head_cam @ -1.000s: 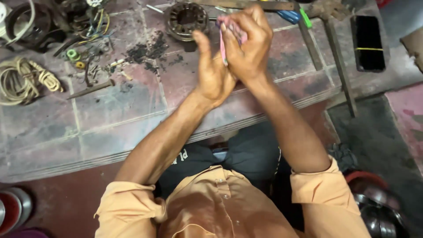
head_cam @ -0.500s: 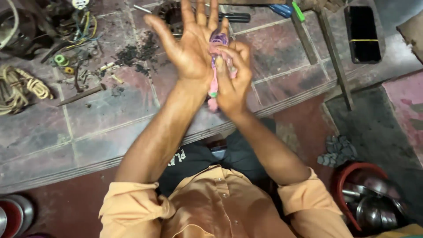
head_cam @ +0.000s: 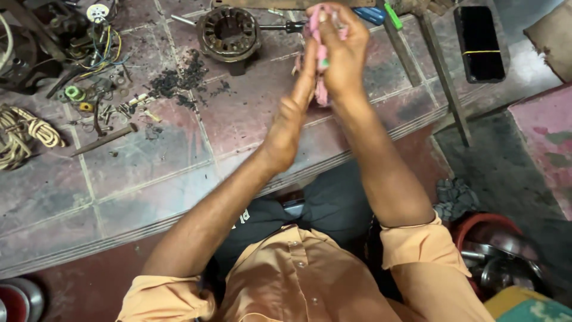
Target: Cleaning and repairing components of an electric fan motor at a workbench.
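Change since earlier frame: both hands have drawn together and turned edge-on; the left palm, spread wide open half a second ago, now lies flat against the pink cloth.
Pink cloth [head_cam: 322, 89]: pressed between the two hands, held above the far part of the bench; a fold hangs out below the right hand, another shows at the fingertips.
Right hand [head_cam: 345, 56]: fingers curled and clamped around the pink cloth, back of the hand toward the camera.
Left hand [head_cam: 292, 119]: fingers straight and together, palm pressed against the cloth and the right hand; not gripping.
Bench [head_cam: 155, 173]: tiled, reddish-grey surface with a ribbed front edge, running across the view in front of the person's lap.
Stator ring [head_cam: 229, 33]: round, dark metal, slotted inside; rests on the bench just left of the hands.
Black debris [head_cam: 179, 77]: scattered on the tiles beside the stator ring.
Screwdriver [head_cam: 363, 15]: blue handle, lies behind the hands, partly hidden.
Coloured wires [head_cam: 104, 50]: tangled at the far left with small loose parts near them.
Coiled rope [head_cam: 24, 134]: pale, at the left edge.
Black phone [head_cam: 478, 43]: flat on the bench, far right, well apart from the hands.
Metal bowls [head_cam: 500, 268]: on the floor at lower right.
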